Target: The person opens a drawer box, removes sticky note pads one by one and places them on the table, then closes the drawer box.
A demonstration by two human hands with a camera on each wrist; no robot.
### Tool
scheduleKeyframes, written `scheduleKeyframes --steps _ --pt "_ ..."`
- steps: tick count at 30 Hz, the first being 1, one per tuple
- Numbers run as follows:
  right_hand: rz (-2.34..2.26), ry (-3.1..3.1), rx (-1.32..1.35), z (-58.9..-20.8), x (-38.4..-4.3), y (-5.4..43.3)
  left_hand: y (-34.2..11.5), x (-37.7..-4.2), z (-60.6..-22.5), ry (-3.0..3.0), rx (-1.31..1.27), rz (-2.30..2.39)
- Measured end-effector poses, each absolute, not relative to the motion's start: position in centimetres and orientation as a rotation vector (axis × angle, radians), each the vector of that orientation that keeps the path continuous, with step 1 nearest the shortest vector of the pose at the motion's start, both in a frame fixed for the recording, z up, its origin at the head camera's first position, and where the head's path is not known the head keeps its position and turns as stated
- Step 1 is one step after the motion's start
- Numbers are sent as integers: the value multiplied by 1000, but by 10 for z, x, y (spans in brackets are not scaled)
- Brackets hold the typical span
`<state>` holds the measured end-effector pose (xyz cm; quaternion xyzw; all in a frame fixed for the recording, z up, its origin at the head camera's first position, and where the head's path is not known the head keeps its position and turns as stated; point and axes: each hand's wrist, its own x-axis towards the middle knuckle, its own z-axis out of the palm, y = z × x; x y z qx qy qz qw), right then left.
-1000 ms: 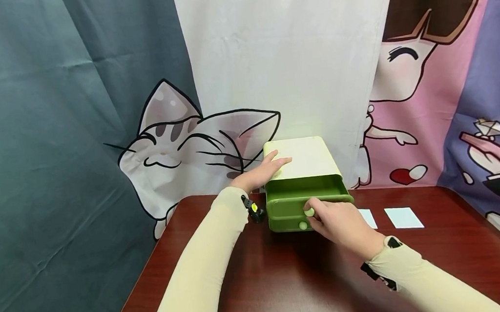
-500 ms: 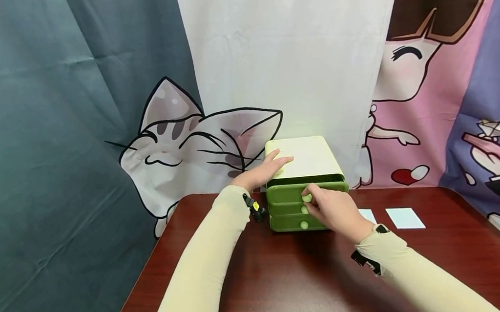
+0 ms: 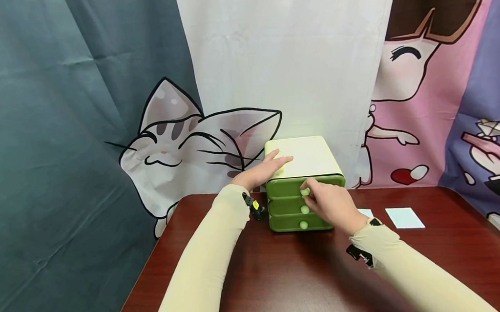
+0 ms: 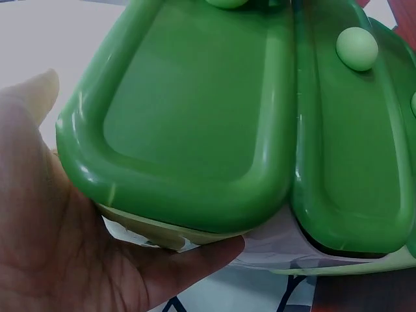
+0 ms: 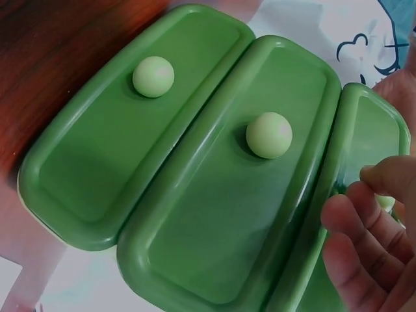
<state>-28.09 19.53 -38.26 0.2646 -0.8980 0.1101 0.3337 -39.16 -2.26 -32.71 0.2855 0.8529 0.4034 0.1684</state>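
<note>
- The small drawer unit (image 3: 316, 156) stands upright on the reddish table (image 3: 277, 281), toward 4 o'clock from the middle of the head view, with a pale top and three green fronts stacked below it.
- At the unit's 10 o'clock, the left hand (image 3: 262, 171) rests over the edge of the top — fingers spread, nothing clamped, one digit along the side wall in the left wrist view.
- At its 4 o'clock, the right hand (image 3: 335, 205) has curled fingers pinching the top knob (image 3: 305, 191), which they partly hide.
- The top drawer (image 3: 281, 189) looks flush with its frame, or very nearly.
- Straight down at 6 o'clock sit the middle knob (image 3: 304, 209) and the bottom knob (image 3: 303, 225), both untouched.
- Handling: the shell and fronts look like stiff, glossy plastic, likely light and not very fragile. So light a body could skid on the smooth table, so a flat palm on its top is a sensible brace.
- Best hold: the knob is round and probably slippery — pinch it behind the bulge and keep the force straight along the drawer.
- Toward 3 to 4 o'clock of the unit lies a pale paper square (image 3: 405, 217).
</note>
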Motion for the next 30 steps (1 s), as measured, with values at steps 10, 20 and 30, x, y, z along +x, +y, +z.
scheduleKeyframes --steps 10,20,30 --pt "370 -2359 615 -387 -288 196 -23 -395 -331 2500 975 1004" --pt "385 -2342 635 -393 -287 198 -24 -395 -332 2528 977 955" --pt "287 -2504 673 -418 -283 198 -23 -396 -332 2553 1006 923"
